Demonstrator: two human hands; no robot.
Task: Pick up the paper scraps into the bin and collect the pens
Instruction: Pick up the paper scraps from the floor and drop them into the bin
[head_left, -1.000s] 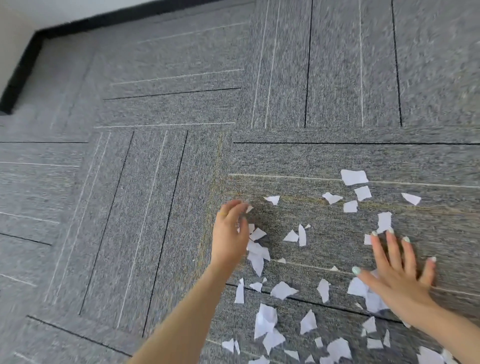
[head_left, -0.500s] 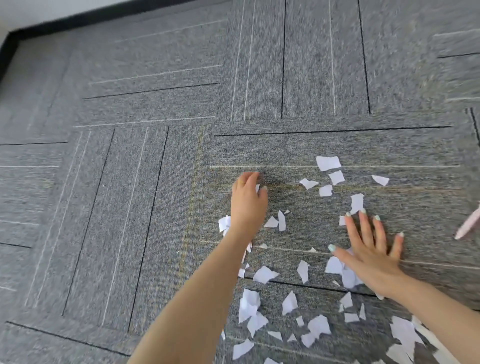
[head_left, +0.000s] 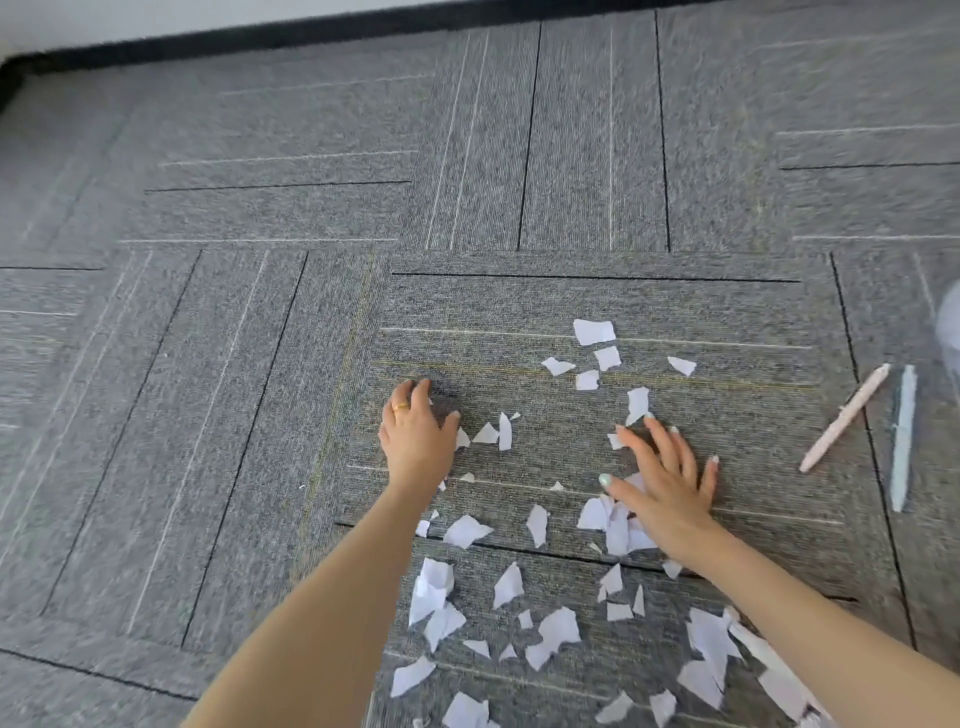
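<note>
Several white paper scraps (head_left: 592, 332) lie scattered over the grey carpet, from the middle down to the lower right. My left hand (head_left: 415, 436) rests palm down at the left edge of the scatter, fingers curved over a few scraps. My right hand (head_left: 665, 478) lies flat with fingers spread, covering a small pile of scraps (head_left: 608, 519). To the right lie two pens: a pink pen (head_left: 844, 418) at a slant and a pale blue pen (head_left: 903, 439) almost upright beside it. No bin is in view.
Grey carpet tiles (head_left: 260, 415) with thin black and white lines cover the floor. A black skirting board (head_left: 311, 28) runs along the wall at the top. A blurred pale object (head_left: 950, 332) shows at the right edge.
The view has swung right, bringing both pens into sight. My left hand has slid up along the left edge of the scraps. My right hand stays flat on its pile.
</note>
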